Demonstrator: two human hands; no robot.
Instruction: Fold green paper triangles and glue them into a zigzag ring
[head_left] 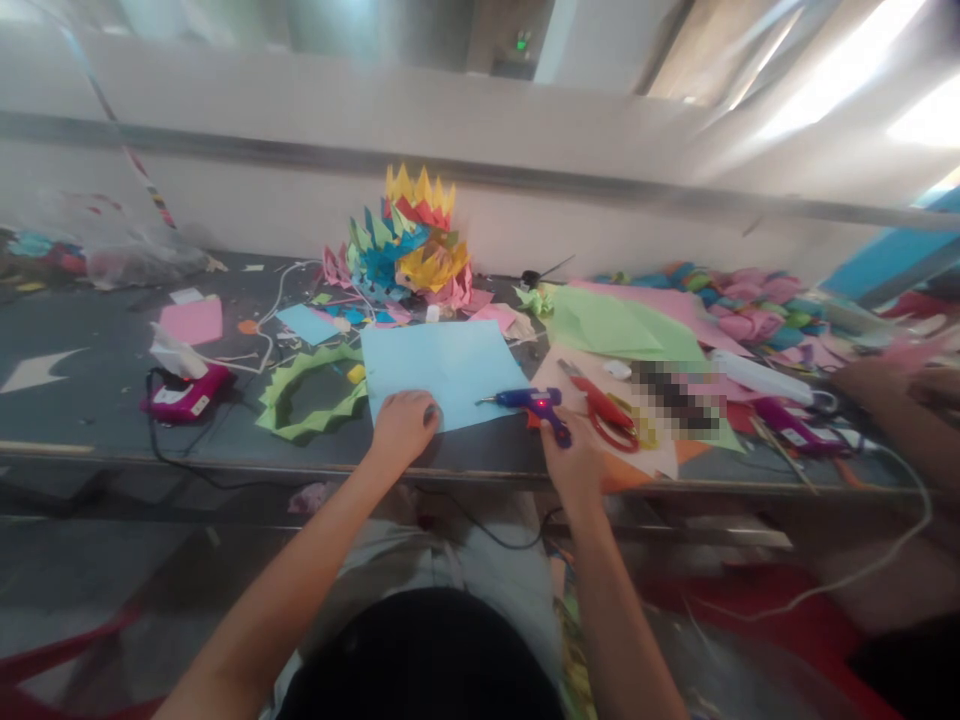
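A sheet of light blue paper point(442, 355) lies on the dark table in front of me. My left hand point(403, 422) rests closed on its near left edge, with a small dark spot at the fingertips that I cannot make out. My right hand point(574, 455) grips the handle of a blue glue gun point(529, 398), which has a small red light. The gun's nozzle points left, over the right side of the sheet. Red-handled scissors point(611, 415) lie just right of my right hand, on pale pink paper point(652, 455).
A green zigzag paper ring point(274, 410) lies left of the sheet. Coloured paper crowns point(409, 250) are piled behind it. Pink-purple devices point(191, 395) with cords sit at both sides. Green paper point(615, 320) lies back right. Another person's hand point(870, 375) is at far right.
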